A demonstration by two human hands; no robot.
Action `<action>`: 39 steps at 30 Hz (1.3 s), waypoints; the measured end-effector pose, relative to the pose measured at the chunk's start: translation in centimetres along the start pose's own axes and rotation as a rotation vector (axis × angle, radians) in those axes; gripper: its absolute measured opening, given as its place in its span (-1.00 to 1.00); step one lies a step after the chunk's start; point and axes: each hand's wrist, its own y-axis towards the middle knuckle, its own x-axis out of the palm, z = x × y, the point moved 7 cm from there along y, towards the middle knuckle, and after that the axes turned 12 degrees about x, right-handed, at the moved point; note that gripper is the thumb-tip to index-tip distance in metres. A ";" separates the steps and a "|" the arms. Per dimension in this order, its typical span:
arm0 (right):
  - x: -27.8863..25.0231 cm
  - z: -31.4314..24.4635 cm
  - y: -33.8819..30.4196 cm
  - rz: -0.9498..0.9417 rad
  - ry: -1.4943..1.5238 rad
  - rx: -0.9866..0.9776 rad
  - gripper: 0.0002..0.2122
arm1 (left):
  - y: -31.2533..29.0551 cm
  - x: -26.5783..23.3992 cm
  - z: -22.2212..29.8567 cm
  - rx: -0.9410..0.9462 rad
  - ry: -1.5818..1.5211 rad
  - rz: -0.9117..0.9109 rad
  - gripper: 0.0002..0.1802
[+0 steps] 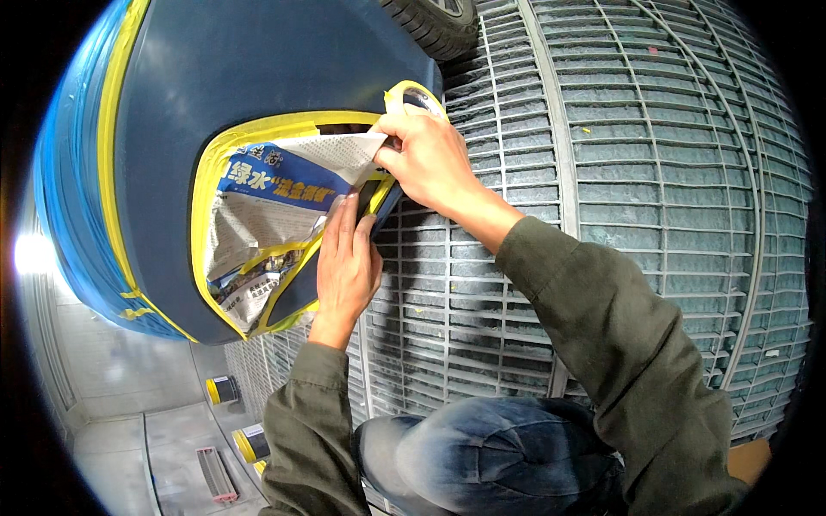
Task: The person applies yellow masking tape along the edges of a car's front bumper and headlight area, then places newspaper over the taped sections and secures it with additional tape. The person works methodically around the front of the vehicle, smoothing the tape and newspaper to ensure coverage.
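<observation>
Sleeved arms (594,301) reach forward, right fingers (396,127) pinching newspaper (267,215), left fingers (346,230) extended against it.

The floor is covered by grey metal bar grating (619,163), among whose bars a small pink scrap (653,51) is seen. A black rubber tyre (449,36) is cut off by the upper edge. At lower left, dark cylindrical buckets with yellow ends (225,390) are placed near a long grey-and-red object (217,475).
</observation>
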 end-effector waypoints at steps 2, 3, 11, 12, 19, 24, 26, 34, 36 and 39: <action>0.1 -0.1 0.4 0.033 -0.025 -0.028 -0.85 | 0.3 -0.2 0.2 -0.008 -0.034 0.015 -0.34; 0.2 0.0 0.5 0.031 -0.028 -0.032 -0.85 | 0.4 -0.1 0.3 -0.019 -0.040 0.012 -0.34; 0.8 0.7 1.0 0.011 -0.090 -0.093 -0.83 | 0.8 -0.7 0.1 -0.077 -0.143 0.153 -0.41; 0.4 1.0 0.8 -0.007 -0.104 -0.047 -0.82 | 1.1 -0.7 0.2 -0.078 -0.155 0.195 -0.42; -2.9 5.2 -3.6 0.028 -0.030 0.333 -0.69 | 0.9 -0.6 -0.1 -0.168 -0.237 0.436 -0.60; -0.7 5.4 -5.3 -0.099 0.037 0.328 -0.54 | -0.2 -1.5 -1.1 -0.276 -0.242 0.571 -0.73; 0.3 4.7 -4.1 -0.090 0.040 0.274 -0.51 | -0.2 -1.8 -1.5 -0.299 -0.238 0.622 -0.73; 1.9 1.9 0.0 -0.146 -0.040 0.033 -0.77 | -1.4 -1.6 -2.2 -0.412 -0.298 0.648 -0.72; 1.6 1.5 0.1 -0.149 -0.080 0.023 -0.75 | -1.2 -1.3 -2.1 -0.375 -0.272 0.653 -0.71; 1.6 1.7 -0.1 -0.152 -0.177 -0.008 -0.76 | -0.6 -1.4 -1.3 -0.283 -0.175 0.612 -0.66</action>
